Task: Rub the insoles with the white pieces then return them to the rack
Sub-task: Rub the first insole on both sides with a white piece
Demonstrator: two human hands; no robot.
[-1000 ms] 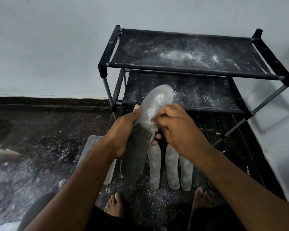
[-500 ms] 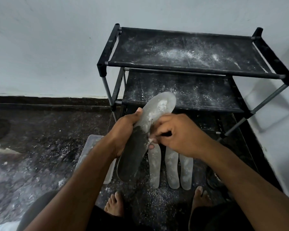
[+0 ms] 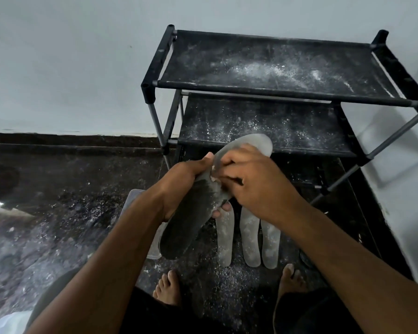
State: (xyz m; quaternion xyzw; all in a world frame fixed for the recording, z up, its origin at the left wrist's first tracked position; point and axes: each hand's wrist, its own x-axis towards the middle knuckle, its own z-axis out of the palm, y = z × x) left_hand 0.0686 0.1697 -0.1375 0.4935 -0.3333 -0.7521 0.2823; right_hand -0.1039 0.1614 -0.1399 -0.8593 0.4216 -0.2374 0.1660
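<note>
Insoles were the job, and the one being worked (image 3: 191, 213) was held up in front of me, above the floor (image 3: 58, 213) and just short of the rack (image 3: 263, 68), its toe end whitened and its heel end dark. My left hand (image 3: 179, 186) gripped it round the middle from behind, thumb on the near edge. My right hand (image 3: 253, 182) was curled over the face of it, fingers (image 3: 229, 162) bunched and pinching what I judged to be a white piece (image 3: 213, 178).

Risks as I judged them: the insole was held only at the waist, so hard rubbing toward the heel could have flexed it or twisted it out of my left hand. The white piece looked crumbly, going by the powder on the shelves and floor; it could have broken up or slipped from the pinch. Three pale insoles (image 3: 249, 237) lay side by side on the floor directly below, near my bare feet (image 3: 168, 290), so a dropped insole would have landed on them, and a step forward would have trodden them.

Hard to make out: the white piece was almost wholly buried under my fingers, only a fleck showing. I could not tell its size or shape. A pale tray-like container (image 3: 152, 251) on the floor was mostly hidden behind my left forearm and the insole. The rack's bottom level was dark and masked.
</note>
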